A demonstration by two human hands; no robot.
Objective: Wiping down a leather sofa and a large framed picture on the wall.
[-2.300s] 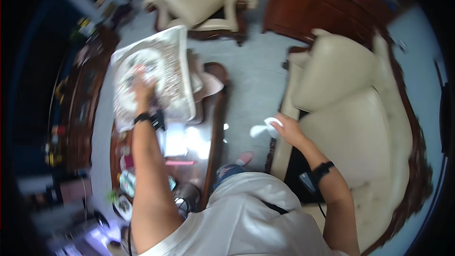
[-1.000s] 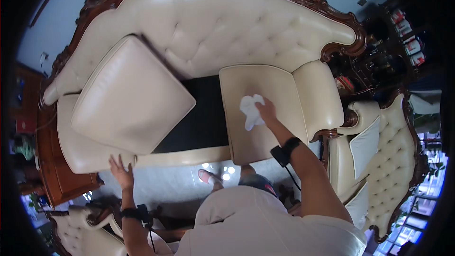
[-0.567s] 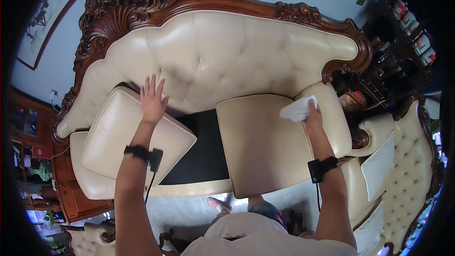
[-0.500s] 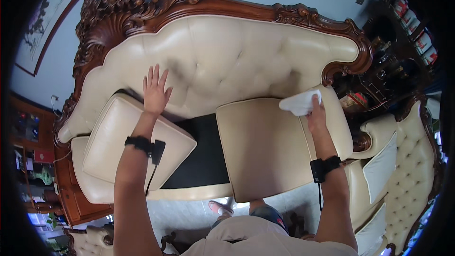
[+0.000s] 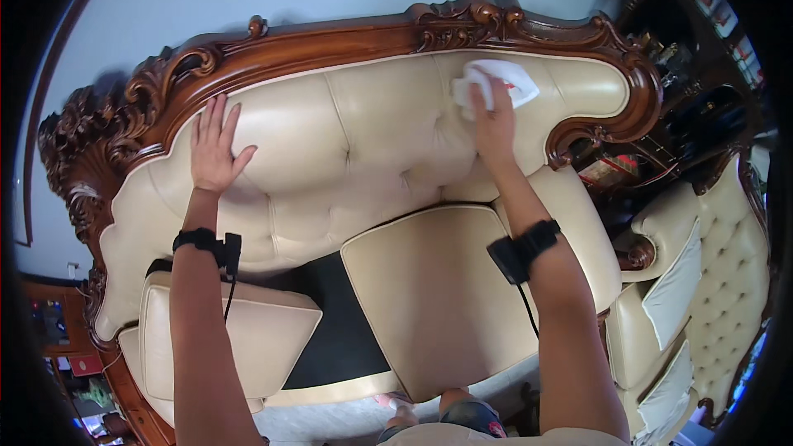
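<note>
A cream tufted leather sofa backrest (image 5: pixel 372 132) in a carved wooden frame stretches across the view. My left hand (image 5: pixel 216 153) is spread flat against its upper left part, with nothing in it. Over on the upper right of the backrest, my right hand (image 5: pixel 496 130) grips a white cloth (image 5: pixel 522 87) with a small red mark. The cloth is against the leather, bunched and slightly blurred, and my fingers partly cover it.
One cream seat cushion (image 5: pixel 446 289) lies askew at centre right; another cushion (image 5: pixel 231 339) tilts on the left. Dark sofa base (image 5: pixel 339 326) shows between them. A second sofa (image 5: pixel 727 248) stands at right, beside a dark shelf unit (image 5: pixel 702 107).
My right hand has carried the cloth up and left from the armrest to the upper backrest. My left hand has come to rest on the backrest. The view has shifted.
</note>
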